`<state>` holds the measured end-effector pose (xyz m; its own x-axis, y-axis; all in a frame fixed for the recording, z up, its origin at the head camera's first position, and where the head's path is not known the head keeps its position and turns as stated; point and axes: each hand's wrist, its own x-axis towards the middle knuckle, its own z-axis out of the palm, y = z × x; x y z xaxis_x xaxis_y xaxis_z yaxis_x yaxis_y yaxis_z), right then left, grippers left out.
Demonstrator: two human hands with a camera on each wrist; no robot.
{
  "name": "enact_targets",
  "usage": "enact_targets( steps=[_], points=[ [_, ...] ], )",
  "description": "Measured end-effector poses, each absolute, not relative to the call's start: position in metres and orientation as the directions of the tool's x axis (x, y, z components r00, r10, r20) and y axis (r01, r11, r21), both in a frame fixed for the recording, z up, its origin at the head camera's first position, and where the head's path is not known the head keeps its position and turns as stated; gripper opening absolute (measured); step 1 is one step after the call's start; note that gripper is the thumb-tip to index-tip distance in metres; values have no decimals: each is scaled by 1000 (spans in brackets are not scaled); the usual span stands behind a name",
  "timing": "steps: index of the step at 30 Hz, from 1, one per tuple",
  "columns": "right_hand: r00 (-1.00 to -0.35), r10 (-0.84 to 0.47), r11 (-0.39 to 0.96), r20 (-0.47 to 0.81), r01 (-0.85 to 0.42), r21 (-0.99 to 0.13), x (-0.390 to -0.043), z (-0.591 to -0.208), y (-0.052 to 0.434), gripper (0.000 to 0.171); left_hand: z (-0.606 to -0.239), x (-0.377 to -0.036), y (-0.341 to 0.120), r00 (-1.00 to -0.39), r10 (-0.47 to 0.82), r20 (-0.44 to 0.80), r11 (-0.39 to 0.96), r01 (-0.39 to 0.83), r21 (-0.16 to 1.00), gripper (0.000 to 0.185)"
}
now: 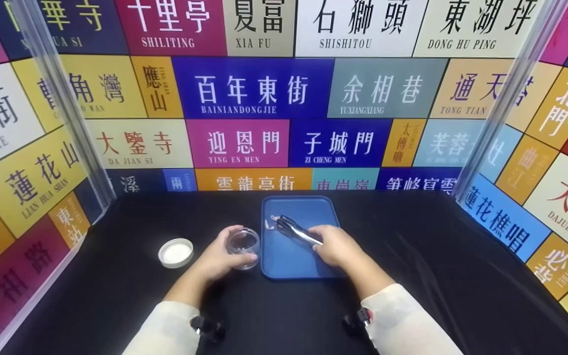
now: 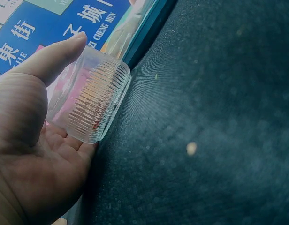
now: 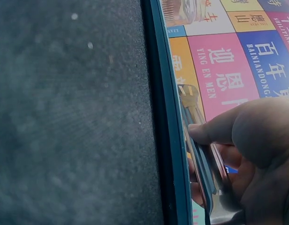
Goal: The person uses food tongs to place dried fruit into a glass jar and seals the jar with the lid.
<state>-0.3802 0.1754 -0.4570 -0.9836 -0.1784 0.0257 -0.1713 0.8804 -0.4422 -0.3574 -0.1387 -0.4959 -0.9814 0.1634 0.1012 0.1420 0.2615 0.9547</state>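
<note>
My left hand (image 1: pixel 221 255) grips a clear jar (image 1: pixel 244 242) at the tray's left edge, thumb on the near side. Vertical ribs run round the jar's wall in the left wrist view, and its mouth has no lid on it. My right hand (image 1: pixel 339 246) holds metal tongs (image 1: pixel 308 237) over the blue tray (image 1: pixel 296 264), thumb on one arm and fingers on the other. The tongs point to the left, their tips close to a few small pale pinkish pieces (image 1: pixel 268 224) on the tray's upper left part.
A round lid with a white inside (image 1: pixel 176 252) lies on the black cloth (image 1: pixel 274 315) left of my left hand. Behind the table and at both sides stand panels of coloured signs (image 1: pixel 254 88), with clear upright corner posts (image 1: pixel 486 133).
</note>
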Motion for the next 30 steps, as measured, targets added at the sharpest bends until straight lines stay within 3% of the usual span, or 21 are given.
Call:
enact_targets(
  steps=[30],
  points=[
    [-980, -173, 866, 94, -197, -459, -384, -453, 182, 41, -497, -359, -139, -981, 161, 108, 269, 149, 952, 91]
  ],
)
